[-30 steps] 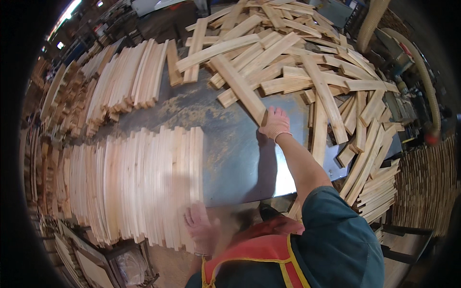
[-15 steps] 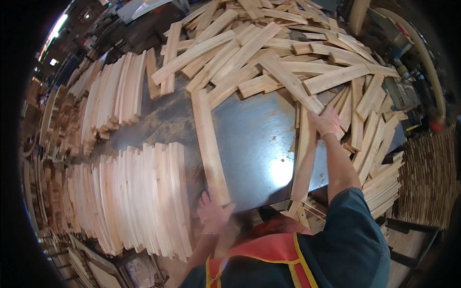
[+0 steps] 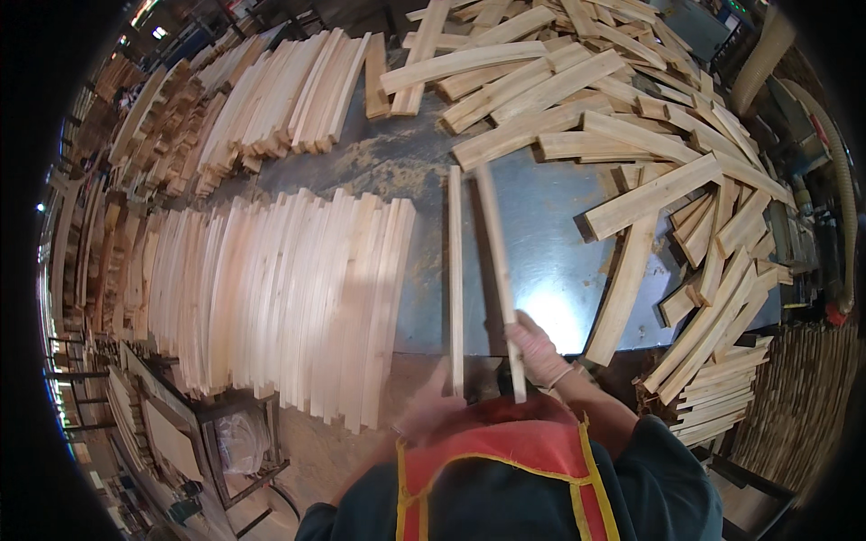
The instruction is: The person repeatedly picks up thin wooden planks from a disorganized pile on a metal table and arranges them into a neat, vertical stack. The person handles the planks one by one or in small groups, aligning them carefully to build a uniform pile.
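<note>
Both boards have shifted since half a second ago: the one lying flat by the left hand is now up on its edge, and the right hand has come in from the pile, bringing a second board beside it. Landmark for places: the metal tabletop [image 3: 550, 243].

Left hand [image 3: 431, 406]: motion-blurred, just off the tabletop's near edge, closed on the near end of the left-hand board [image 3: 456, 279]; finger detail lost. Right hand [image 3: 537, 349]: at the tabletop's near edge, fingers wrapped round the right-hand board [image 3: 500, 270] toward its near end.

Both boards run lengthwise over the tabletop, near ends overhanging its near edge; whether their undersides touch it, cannot tell. Pale, straight, long and slim, narrow faces up. Apart, a strip of metal showing between. Left-hand one nearly in line with the view; right-hand one slanted, its far end leaning left. Dark band along its left side: shadow or shaded face, unclear.

Tabletop's left side: close-set row of boards [image 3: 289, 298], pale, ends uneven. Far left: second row [image 3: 280, 95]. Far and right sides: jumbled pile of boards [image 3: 559, 86]. Sawdust [image 3: 388, 167] on its far left part.
</note>
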Tool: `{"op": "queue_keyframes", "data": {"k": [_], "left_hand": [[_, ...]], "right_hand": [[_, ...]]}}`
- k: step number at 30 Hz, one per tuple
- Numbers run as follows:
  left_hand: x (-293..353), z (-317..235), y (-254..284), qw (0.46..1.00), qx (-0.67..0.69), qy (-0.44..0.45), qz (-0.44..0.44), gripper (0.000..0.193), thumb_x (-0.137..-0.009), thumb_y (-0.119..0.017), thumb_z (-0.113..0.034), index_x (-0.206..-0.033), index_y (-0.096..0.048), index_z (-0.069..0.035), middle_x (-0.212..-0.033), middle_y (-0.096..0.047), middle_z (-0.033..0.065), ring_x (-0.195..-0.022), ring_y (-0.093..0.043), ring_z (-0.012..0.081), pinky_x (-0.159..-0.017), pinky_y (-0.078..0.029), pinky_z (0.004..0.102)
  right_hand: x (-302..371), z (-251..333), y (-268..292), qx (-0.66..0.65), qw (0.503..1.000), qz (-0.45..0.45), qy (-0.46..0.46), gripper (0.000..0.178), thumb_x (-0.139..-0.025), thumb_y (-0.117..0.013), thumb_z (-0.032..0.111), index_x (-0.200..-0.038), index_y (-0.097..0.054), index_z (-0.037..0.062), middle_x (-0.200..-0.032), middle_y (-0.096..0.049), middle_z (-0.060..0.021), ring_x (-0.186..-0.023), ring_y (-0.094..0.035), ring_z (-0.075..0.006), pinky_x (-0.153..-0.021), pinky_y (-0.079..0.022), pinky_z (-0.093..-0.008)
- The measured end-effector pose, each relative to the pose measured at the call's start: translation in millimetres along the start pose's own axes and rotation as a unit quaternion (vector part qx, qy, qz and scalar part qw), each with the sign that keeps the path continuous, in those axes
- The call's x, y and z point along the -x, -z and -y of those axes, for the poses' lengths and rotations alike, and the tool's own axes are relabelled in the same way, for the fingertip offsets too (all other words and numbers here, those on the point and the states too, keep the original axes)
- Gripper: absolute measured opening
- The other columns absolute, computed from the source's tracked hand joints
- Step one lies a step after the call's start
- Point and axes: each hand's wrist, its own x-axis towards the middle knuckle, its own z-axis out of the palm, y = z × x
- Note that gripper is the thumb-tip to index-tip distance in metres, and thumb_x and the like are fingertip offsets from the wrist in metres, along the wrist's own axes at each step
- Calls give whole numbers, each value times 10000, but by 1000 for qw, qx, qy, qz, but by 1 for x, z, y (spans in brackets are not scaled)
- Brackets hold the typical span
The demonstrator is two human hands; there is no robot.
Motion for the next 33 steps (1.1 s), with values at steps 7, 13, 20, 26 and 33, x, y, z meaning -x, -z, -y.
{"op": "queue_keyframes", "data": {"k": [7, 13, 20, 26, 33], "left_hand": [[57, -49, 2, 853, -494, -60, -155, 620, -897, -760, -260, -1436, -543, -42, -1306, -656, 204, -1232, -641, 389, -1009, -541, 489], [54, -61, 7, 719, -562, -280, -299, 779, -785, -779, -298, -1469, -570, 9, -1475, -564, 260, -1402, -505, 490, -1134, -432, 624], [19, -63, -3, 752, -553, -264, -244, 885, -732, -826, -319, -1518, -547, -22, -1560, -512, 236, -1465, -452, 455, -1199, -376, 580], [-59, -77, -31, 760, -586, -216, -182, 973, -784, -838, -421, -1587, -443, -38, -1615, -424, 211, -1507, -370, 418, -1228, -320, 559], [-113, -93, -48, 711, -667, -69, -212, 1018, -778, -853, -484, -1613, -419, -97, -1619, -419, 149, -1474, -406, 371, -1212, -334, 542]], "right_hand": [[-23, 62, -101, 416, 885, 206, -47, 956, -980, -539, 734, -1568, -435, -12, -1379, -636, -377, -1328, -608, -503, -1131, -469, -498], [-72, 59, -153, 421, 884, 201, 30, 868, -911, -664, 636, -1527, -492, 50, -1288, -706, -309, -1223, -685, -404, -1052, -516, -462], [-105, 127, 16, 357, 715, -463, 383, 514, -815, -749, 312, -1239, -672, 29, -1151, -693, -245, -1082, -661, -440, -954, -526, -526], [-148, 66, 132, 59, 919, -369, 128, 727, -837, -811, 176, -1486, -504, 62, -903, -652, -70, -724, -613, -203, -637, -527, -369], [-54, 108, 138, 509, 701, -430, 256, 850, -792, -811, 344, -1502, -503, -5, -1311, -663, -244, -1263, -595, -439, -1146, -424, -525]]}}
